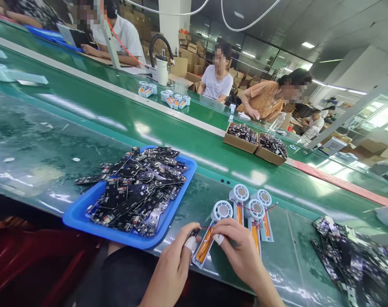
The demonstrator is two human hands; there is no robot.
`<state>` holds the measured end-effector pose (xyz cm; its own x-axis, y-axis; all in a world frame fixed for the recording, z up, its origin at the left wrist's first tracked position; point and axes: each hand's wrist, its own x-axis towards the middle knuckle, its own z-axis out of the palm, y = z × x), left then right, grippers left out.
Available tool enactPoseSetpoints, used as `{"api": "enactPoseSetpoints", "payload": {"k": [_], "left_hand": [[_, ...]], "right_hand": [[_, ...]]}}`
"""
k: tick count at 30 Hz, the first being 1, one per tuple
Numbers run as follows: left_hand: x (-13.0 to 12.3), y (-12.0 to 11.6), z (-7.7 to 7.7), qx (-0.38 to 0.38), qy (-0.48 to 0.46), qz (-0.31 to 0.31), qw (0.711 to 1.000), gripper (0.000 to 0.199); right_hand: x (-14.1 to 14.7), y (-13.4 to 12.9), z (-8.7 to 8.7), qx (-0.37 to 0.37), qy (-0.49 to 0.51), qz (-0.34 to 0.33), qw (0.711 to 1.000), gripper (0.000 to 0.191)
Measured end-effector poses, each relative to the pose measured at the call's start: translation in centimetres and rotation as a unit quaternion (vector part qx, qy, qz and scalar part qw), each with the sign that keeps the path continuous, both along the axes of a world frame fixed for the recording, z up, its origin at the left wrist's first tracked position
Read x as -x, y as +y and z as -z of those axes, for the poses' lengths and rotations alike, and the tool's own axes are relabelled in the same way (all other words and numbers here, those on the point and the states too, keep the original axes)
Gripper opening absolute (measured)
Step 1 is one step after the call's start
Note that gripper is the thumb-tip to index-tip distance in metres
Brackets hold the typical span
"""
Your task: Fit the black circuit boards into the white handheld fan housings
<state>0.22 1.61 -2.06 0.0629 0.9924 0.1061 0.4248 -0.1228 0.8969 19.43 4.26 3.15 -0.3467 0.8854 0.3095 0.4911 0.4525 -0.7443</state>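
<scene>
My left hand point(178, 256) pinches a small black circuit board point(194, 233) between thumb and fingers. Closed at the thumb and index finger, my right hand point(237, 245) is over the nearest light-blue fan unit point(222, 210), by its thin red wires; what it pinches is too small to make out. Both thumbs have white coverings. An orange part point(204, 249) lies in that unit's long handle, between my hands. Three more such units, one of them a fan unit point(264, 197) at the back right, lie beside it with red wires showing.
A blue tray point(181, 194) heaped with black circuit boards is at the left. Another pile of boards point(357, 256) lies at the right. Across the green conveyor point(181, 140) are a cardboard box point(240, 143) of boards, more fan units and several people seated.
</scene>
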Motion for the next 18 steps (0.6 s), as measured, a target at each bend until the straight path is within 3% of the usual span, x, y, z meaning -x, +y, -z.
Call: {"api": "enactPoseSetpoints", "payload": {"k": [4,6,12,18], "left_hand": [[-0.2,0.1,-1.0,-0.034,0.005,0.026,0.999,0.032],[-0.2,0.2,-1.3,-0.047,-0.002,0.028,0.999,0.031],[-0.5,0.1,-1.1,-0.022,-0.021,0.005,1.000,0.028],[-0.6,0.6,-1.7,-0.024,-0.047,0.024,0.998,0.025]], "right_hand": [[0.0,0.1,0.6,0.093,0.084,0.047,0.991,0.018],[0.2,0.1,0.9,0.105,0.097,0.076,0.987,0.018],[1.3,-0.1,1.1,-0.080,-0.019,0.034,0.996,0.023],[1.7,-0.4,0.9,-0.100,-0.078,0.013,0.992,0.026]]}}
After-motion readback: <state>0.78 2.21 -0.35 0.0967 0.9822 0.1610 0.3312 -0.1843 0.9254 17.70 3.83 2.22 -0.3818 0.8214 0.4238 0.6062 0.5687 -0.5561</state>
